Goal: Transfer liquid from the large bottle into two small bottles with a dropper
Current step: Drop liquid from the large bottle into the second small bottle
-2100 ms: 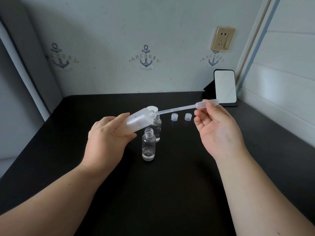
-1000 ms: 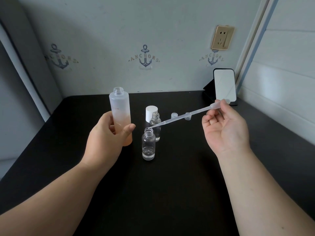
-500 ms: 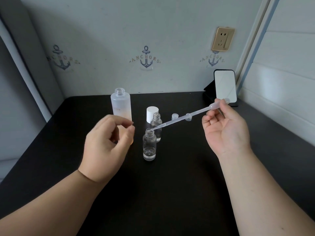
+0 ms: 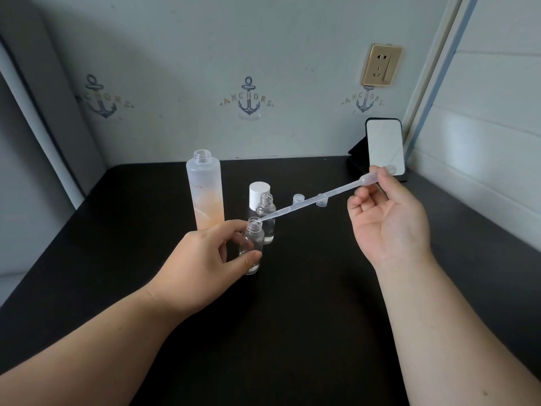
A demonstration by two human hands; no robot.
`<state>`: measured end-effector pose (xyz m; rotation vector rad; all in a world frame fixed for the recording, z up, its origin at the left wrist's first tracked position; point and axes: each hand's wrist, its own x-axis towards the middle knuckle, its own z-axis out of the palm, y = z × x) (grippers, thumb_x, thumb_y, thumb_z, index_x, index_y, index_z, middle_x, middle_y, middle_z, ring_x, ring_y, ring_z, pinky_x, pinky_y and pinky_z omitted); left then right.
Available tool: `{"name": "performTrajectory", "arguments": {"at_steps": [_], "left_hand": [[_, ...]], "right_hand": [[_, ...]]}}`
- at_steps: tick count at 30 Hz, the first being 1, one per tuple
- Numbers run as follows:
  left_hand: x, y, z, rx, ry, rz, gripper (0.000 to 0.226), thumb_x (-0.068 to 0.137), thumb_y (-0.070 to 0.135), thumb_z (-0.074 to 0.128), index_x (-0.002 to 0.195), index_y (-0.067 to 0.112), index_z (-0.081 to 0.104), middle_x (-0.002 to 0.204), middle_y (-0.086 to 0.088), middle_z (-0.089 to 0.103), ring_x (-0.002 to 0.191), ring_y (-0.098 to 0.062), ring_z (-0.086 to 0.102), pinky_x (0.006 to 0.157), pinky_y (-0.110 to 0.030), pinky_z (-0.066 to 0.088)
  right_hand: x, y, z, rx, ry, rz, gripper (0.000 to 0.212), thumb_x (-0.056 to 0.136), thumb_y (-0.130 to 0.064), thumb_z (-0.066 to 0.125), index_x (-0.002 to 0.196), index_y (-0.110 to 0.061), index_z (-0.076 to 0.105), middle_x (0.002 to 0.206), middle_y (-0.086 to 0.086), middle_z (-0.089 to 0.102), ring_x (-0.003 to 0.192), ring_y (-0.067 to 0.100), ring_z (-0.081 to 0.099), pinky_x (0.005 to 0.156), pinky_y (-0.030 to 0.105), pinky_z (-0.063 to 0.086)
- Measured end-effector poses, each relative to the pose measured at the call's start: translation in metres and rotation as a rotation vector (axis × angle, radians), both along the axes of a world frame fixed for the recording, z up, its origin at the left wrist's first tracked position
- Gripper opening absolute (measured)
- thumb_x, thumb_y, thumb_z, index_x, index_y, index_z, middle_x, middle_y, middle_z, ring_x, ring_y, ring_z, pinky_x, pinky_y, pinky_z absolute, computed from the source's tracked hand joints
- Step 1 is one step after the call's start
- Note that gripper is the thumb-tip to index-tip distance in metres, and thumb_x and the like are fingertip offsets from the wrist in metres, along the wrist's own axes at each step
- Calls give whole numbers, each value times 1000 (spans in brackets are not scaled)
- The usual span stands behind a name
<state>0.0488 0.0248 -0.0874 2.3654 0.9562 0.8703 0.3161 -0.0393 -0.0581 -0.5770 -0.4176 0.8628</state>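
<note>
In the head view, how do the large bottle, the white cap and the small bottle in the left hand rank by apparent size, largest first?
1. large bottle
2. small bottle, held by the left hand
3. white cap, partly hidden

The small bottle stands nearer the camera, so ranks 2 and 3 are less sure.

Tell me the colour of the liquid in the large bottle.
Pale orange-peach, filling the lower part of the frosted large bottle; head view, the only one, shows it.
</note>
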Motion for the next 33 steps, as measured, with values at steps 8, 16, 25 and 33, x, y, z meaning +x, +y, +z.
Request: {"name": "performTrajectory", "arguments": {"at_steps": [8,16,25,33], "left_hand": [[-4,4,-2,45,-10,-50,47,83,55,65,128,44,62,92,24,62,83,0,60,68,-13,42],[-3,5,-4,49,-4,-40,47,83,52,66,128,38,64,97,36,58,87,9,59,72,-3,40],[-3,4,-3,32,20,-15,47,81,55,64,126,40,64,90,26,60,82,4,58,67,-7,41],[-3,5,-4,39,33,-32,52,81,61,61,129,40,62,99,36,57,87,8,57,67,-6,42]], "right_hand": [[1,1,-1,-10,-76,-10,9,87,-16,72,81,-12,78,78,1,67,64,12,58,63,23,50],[-4,1,1,-116,-136,-2,21,92,-13,68,73,-14,76,76,0,67,62,9,56,58,20,45],[-4,1,1,-134,-106,0,20,92,-8,67,77,-13,78,76,1,68,53,8,50,55,19,41],[-2,2,0,-99,-120,17,18,91,-9,69,76,-13,79,76,0,67,52,8,44,54,18,39]]}}
